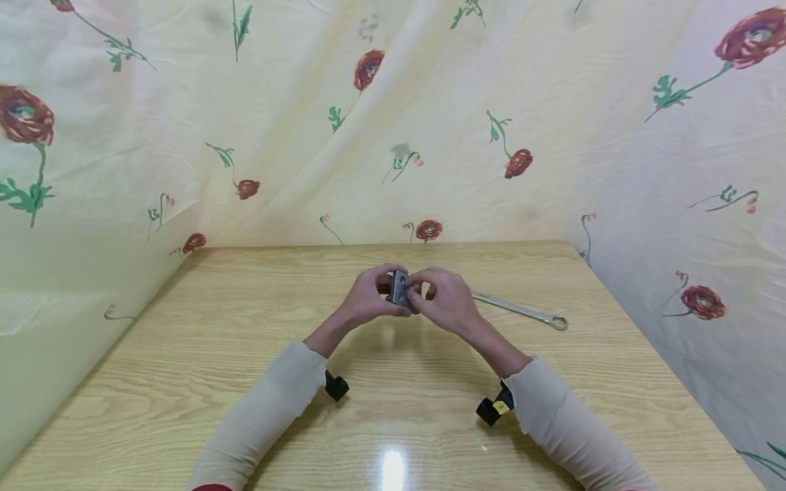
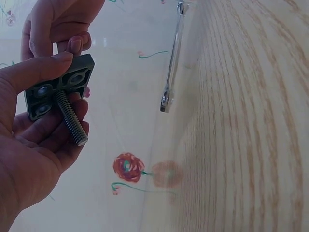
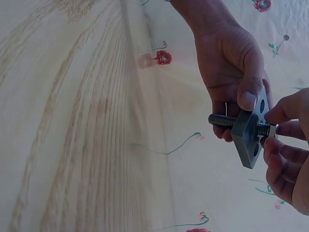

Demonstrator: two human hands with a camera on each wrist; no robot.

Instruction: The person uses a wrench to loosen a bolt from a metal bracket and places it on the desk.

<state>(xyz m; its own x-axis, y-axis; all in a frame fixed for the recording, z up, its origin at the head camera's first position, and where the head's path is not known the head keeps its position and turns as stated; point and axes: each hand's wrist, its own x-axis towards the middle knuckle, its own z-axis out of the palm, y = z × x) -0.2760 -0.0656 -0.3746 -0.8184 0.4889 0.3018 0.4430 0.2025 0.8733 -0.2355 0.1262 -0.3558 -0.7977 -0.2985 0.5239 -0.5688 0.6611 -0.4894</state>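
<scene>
A dark, square metal plate (image 1: 398, 288) with several holes is gripped at its edges by my left hand (image 1: 367, 297). In the left wrist view a threaded bolt (image 2: 71, 118) passes through the plate, its long end sticking out between the palm and fingers. On the plate's other face, part of the thread and the bolt head (image 3: 272, 131) stand out from the surface. My right hand (image 1: 449, 300) pinches the bolt at that head with thumb and fingertips, as the right wrist view shows. Both hands are raised over the table.
A long combination wrench (image 1: 522, 310) lies on the wooden table (image 1: 245, 307), to the right behind the right hand. Flower-patterned cloth (image 1: 295, 136) hangs at the back and both sides. Small black camera mounts (image 1: 336, 387) sit under both wrists.
</scene>
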